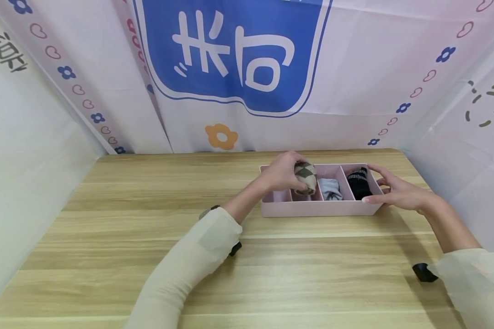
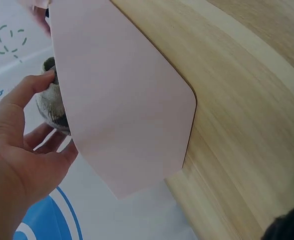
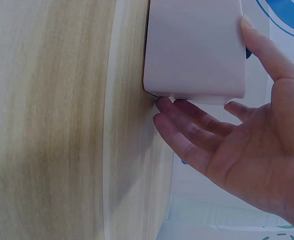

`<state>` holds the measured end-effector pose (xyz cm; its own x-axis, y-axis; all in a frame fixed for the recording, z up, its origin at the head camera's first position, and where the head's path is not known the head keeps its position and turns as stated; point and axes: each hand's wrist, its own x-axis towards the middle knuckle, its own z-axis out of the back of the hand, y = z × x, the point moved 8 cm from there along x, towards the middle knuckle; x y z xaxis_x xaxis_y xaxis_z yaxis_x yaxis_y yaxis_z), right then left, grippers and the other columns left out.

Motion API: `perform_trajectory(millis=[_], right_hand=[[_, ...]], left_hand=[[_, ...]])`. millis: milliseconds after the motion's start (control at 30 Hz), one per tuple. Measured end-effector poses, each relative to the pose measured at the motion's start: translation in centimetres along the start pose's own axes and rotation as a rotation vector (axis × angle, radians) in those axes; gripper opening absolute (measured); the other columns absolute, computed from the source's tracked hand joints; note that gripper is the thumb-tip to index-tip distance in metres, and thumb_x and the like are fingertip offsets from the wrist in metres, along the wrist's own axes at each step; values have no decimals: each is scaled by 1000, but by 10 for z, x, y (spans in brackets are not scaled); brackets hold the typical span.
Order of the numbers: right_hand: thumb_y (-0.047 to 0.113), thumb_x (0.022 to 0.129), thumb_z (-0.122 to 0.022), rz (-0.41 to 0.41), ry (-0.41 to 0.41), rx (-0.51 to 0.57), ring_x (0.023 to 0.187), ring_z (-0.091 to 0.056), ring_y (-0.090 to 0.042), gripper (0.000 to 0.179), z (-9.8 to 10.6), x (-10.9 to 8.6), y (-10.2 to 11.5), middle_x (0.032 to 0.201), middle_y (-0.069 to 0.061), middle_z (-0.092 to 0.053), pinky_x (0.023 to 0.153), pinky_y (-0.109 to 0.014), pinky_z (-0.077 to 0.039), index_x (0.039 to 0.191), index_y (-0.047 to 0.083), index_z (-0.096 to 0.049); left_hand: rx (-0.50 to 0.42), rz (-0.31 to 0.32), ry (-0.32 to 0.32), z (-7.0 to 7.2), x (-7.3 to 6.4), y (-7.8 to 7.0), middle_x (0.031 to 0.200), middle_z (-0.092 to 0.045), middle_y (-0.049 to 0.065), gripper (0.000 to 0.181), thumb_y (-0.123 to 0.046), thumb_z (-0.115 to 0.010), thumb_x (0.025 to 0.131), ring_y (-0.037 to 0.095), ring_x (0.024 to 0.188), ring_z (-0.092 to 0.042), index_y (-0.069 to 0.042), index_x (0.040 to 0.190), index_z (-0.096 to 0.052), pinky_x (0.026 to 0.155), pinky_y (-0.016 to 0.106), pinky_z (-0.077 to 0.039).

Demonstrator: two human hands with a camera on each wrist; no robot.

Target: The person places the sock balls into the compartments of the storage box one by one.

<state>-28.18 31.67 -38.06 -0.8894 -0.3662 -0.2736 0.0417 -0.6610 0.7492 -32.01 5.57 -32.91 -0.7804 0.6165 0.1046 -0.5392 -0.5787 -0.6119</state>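
A pale pink divided storage box point(image 1: 313, 209) stands on the table. My left hand point(image 1: 283, 171) grips a rolled brown-and-beige argyle sock point(image 1: 306, 176) from above, at the second compartment from the left. In the left wrist view the box wall hides part of that sock point(image 2: 52, 102). The third compartment holds a rolled light grey sock point(image 1: 330, 188), and the rightmost one a rolled black sock point(image 1: 359, 183) with pale markings. My right hand point(image 1: 401, 192) holds the box's right end, thumb over the front rim and fingers spread along the end wall point(image 3: 199, 50).
A small grey-and-black thing point(image 1: 207, 212) lies on the wooden table point(image 1: 169, 256), partly hidden by the left forearm. Behind the box hangs a printed white cloth point(image 1: 247, 132), and more white cloth walls point(image 1: 473, 151) stand at both sides.
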Motion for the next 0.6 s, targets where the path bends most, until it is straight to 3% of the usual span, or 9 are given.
perform_trajectory(millis=[233, 600], right_hand=[[21, 97, -72, 4, 0, 14, 123, -54, -54, 102, 0, 0, 1, 147, -44, -34, 84, -43, -57, 165, 10, 2], [22, 97, -72, 5, 1, 4, 126, -51, -58, 102, 0, -1, 2, 148, -45, -29, 85, -43, -57, 166, 10, 3]], left_hand=[[18, 24, 48, -12, 4, 0, 117, -67, 12, 55, -14, -89, 78, 19, 97, -59, 4, 125, -67, 75, 20, -50], [173, 17, 114, -22, 8, -4, 115, -69, 8, 58, -23, -93, 78, 16, 99, -59, 0, 126, -70, 80, 22, -50]])
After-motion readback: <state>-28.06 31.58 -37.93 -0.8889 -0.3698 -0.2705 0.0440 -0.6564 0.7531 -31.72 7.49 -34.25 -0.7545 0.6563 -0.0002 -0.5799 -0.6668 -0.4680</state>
